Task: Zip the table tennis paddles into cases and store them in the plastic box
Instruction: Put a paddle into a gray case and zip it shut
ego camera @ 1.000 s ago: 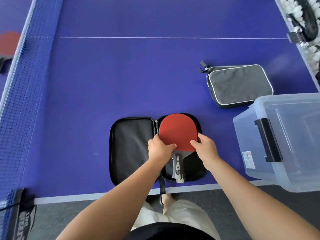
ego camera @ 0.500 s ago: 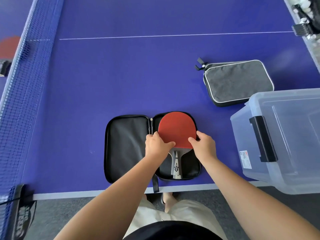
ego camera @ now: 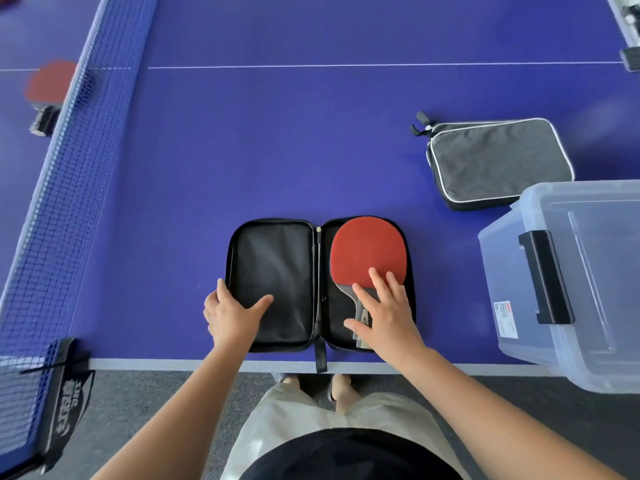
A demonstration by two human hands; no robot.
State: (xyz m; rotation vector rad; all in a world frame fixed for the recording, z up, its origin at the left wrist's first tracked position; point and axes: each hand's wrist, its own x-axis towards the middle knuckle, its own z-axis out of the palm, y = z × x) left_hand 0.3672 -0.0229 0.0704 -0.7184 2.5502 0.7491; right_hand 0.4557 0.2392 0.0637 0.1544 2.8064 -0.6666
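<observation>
Paddle (ego camera: pixel 367 251) lies in the open case (ego camera: pixel 273 282); right hand (ego camera: pixel 384 315) flat on it, left hand (ego camera: pixel 230 315) gripping the case's left edge; box (ego camera: pixel 568 292) label unreadable.

A table tennis room.
A blue bench (ego camera: pixel 311 150) with white lines and a net (ego camera: pixel 69 161); grey carpet floor (ego camera: pixel 156 403) below.

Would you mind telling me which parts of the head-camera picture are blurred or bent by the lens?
Head view: the second red paddle behind the net is smeared with blur; the open black case, its red paddle and both hands are sharp. Head view: the wide lens bows the table edges and net outward near the frame's sides. Head view: soft glare lies on the plastic box.
</observation>
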